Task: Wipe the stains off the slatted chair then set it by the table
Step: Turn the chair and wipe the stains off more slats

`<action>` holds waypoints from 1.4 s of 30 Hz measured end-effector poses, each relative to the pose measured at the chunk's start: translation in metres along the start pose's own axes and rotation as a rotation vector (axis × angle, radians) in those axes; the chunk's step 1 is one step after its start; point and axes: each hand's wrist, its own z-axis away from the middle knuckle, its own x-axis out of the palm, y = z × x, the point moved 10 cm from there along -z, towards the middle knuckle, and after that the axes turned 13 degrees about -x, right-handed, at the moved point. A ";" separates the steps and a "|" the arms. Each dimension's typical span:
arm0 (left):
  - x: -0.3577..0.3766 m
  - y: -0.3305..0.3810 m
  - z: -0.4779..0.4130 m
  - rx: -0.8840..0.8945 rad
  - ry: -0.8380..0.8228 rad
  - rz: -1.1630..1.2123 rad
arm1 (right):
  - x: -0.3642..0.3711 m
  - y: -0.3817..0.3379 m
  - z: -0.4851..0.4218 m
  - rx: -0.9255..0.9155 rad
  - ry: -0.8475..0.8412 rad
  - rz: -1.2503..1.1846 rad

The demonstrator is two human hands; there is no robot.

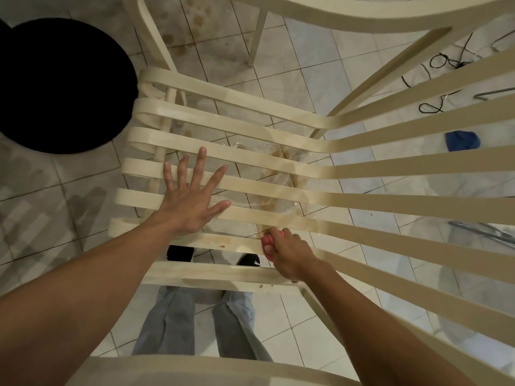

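Note:
A cream slatted chair (362, 168) fills the head view, its seat slats running left to right below me. My left hand (192, 201) lies flat with spread fingers on the slats at the seat's left side. My right hand (287, 254) grips a small pink sponge or cloth (269, 242) and presses it on a near slat. Brown stains (220, 240) mark that slat just left of the pink thing, and small brown spots (262, 286) sit on the slat closest to me.
A round black object (61, 84) stands on the tiled floor at the left. Brown puddle stains (281, 162) show on the floor under the seat. A blue cloth (461, 140) and black cables (440, 62) lie at the right. My legs and black shoes show beneath the slats.

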 end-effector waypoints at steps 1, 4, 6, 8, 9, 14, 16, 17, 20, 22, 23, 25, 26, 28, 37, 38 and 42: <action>0.000 0.001 0.000 0.001 -0.001 0.002 | 0.000 -0.009 -0.004 -0.022 0.012 -0.018; -0.001 0.001 0.002 0.000 0.008 0.010 | 0.004 -0.042 -0.018 -0.111 0.062 -0.059; -0.003 0.000 0.002 -0.002 0.020 0.008 | 0.006 -0.062 -0.027 -0.158 0.096 -0.070; -0.004 0.000 0.001 -0.002 0.031 0.004 | 0.008 -0.077 -0.035 -0.192 0.122 -0.101; -0.005 0.001 0.001 -0.004 0.037 0.003 | 0.008 -0.081 -0.036 -0.207 0.135 -0.121; -0.004 0.000 0.002 -0.005 0.035 0.009 | 0.002 -0.068 -0.021 -0.239 0.215 -0.100; -0.004 -0.002 0.004 -0.001 0.040 0.018 | 0.003 -0.044 -0.014 -0.173 0.207 -0.053; -0.004 -0.003 0.004 0.002 0.045 0.025 | 0.003 -0.033 -0.011 -0.141 0.201 -0.047; -0.014 -0.009 0.008 0.020 0.077 0.198 | 0.004 -0.026 -0.014 -0.111 0.181 -0.070; -0.032 -0.020 0.014 0.030 0.170 0.421 | 0.002 -0.033 -0.018 -0.113 0.187 -0.076; -0.039 -0.031 0.018 0.004 0.227 0.525 | 0.004 -0.038 -0.019 -0.112 0.183 -0.072; -0.045 -0.067 0.028 -0.127 0.349 0.669 | 0.007 -0.050 -0.023 -0.122 0.173 -0.053; -0.044 -0.087 0.032 -0.213 0.392 0.718 | 0.009 -0.057 -0.025 -0.131 0.175 -0.040; -0.031 -0.126 0.036 -0.403 0.390 0.817 | 0.012 -0.075 -0.031 -0.159 0.180 -0.020; 0.055 -0.181 0.052 -0.710 -0.077 1.201 | 0.017 -0.127 -0.049 -0.221 0.242 -0.049; 0.056 -0.181 0.054 -0.714 -0.084 1.210 | 0.016 -0.124 -0.046 -0.236 0.248 -0.053; 0.057 -0.184 0.056 -0.683 -0.086 1.241 | 0.011 -0.109 -0.037 -0.234 0.238 -0.028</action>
